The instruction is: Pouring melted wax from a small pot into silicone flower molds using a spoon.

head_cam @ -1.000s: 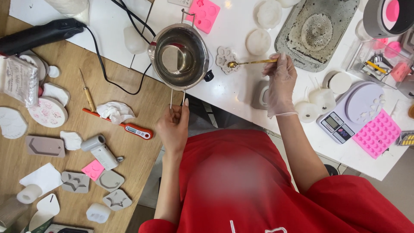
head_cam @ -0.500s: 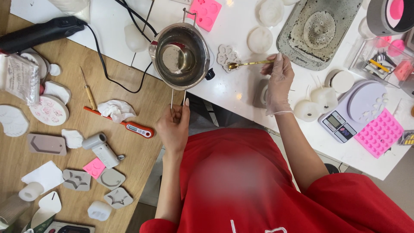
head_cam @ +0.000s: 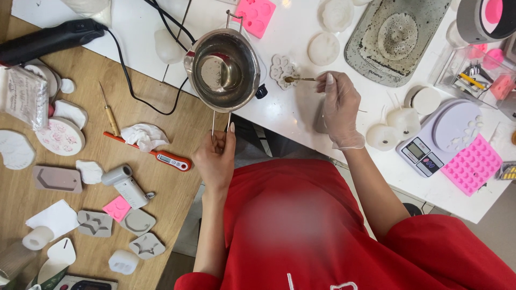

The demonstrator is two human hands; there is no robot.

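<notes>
Spoon point(head_cam: 299, 79), small and gold, is pinched in the gloved right hand point(head_cam: 339, 107), its bowl resting on a white paw-shaped mould point(head_cam: 281, 69) on the white table point(head_cam: 279, 115). I note the left hand point(head_cam: 216, 158), bare, fingers closed on the wire handle of the steel melting pot point(head_cam: 224, 70), which sits at the seam between white table and wooden table point(head_cam: 91, 115). Right of the spoon hand: digital scale point(head_cam: 438, 140), pink silicone mould point(head_cam: 473, 165). Left: red thermometer point(head_cam: 156, 154), crumpled tissue point(head_cam: 141, 135).

The left hand point(head_cam: 216, 158) pinches the wire handle of a steel melting pot point(head_cam: 226, 70) on the white counter point(head_cam: 279, 115). The gloved right hand point(head_cam: 339, 110) holds a small gold spoon point(head_cam: 299, 79) over a white flower-shaped mould point(head_cam: 282, 69).
</notes>
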